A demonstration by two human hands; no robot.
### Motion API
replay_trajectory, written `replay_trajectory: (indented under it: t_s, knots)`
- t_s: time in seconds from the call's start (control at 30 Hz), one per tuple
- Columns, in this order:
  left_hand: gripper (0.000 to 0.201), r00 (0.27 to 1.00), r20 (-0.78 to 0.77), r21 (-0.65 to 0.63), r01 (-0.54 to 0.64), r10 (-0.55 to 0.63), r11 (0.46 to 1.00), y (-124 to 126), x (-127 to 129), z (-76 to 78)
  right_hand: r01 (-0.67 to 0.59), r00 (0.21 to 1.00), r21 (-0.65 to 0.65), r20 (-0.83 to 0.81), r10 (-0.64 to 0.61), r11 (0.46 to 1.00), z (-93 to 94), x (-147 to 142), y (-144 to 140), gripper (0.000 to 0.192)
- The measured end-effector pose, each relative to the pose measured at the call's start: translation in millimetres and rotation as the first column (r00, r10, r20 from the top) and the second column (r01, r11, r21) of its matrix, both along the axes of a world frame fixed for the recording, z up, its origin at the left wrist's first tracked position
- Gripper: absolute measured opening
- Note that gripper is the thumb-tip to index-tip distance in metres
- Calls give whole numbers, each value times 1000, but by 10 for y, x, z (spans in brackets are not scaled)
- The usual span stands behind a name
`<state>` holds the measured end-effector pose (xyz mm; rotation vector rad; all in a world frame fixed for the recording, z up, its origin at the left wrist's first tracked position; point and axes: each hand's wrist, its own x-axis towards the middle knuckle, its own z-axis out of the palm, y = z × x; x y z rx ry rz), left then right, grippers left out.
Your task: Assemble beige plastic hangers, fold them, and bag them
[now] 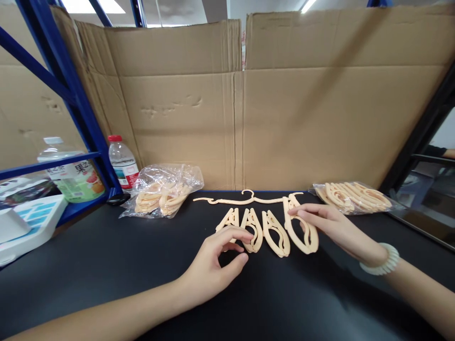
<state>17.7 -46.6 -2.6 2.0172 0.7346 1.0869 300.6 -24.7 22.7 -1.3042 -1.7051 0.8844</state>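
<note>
My left hand [213, 267] is open, thumb and fingers apart, in front of the two leftmost folded hangers and partly hiding them. Three cream plastic folding hangers lie folded in a row: a left one [231, 217], a middle one [260, 232] and a right one [273, 237]. My right hand [334, 225] closes its fingers on the upper side of another folded hanger [292, 232], at the right end of the row and slightly raised. Behind them lies an unfolded hanger [231, 202] with its hook pointing away; the held hanger overlaps its right arm.
Clear bags of folded hangers lie at the left [165, 201] and right [355, 196]. A red-capped bottle [122, 163] stands by the blue frame [76, 90]. Cardboard [320, 118] walls the back of the black tabletop [124, 279]. A white-and-blue plastic object [39, 227] sits far left.
</note>
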Motion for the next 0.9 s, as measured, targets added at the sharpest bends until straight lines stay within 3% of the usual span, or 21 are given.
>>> replay_trajectory:
  t_s: [0.1, 0.3, 0.47, 0.7, 0.9]
  knots:
    - [25, 1000, -14, 12, -14, 14, 1000, 12, -9, -8, 59, 984, 15, 165, -61, 998, -53, 58, 85, 47]
    - [25, 995, -79, 60, -52, 57, 997, 7, -13, 4, -25, 875, 145, 482, -49, 989, -132, 81, 118, 31]
    - [30, 981, -193, 210, 22, 20, 977, -61, -13, 43, -84, 800, 97, 600, 9, 992, -109, 102, 61, 30]
    - [38, 943, -324, 350, 198, -80, 916, -122, -32, 42, -44, 741, 79, 672, -21, 996, -144, 105, 29, 45]
    - [38, 935, -347, 417, 228, -78, 880, -138, -27, 62, -53, 668, 107, 743, -44, 993, -145, 70, -9, 50]
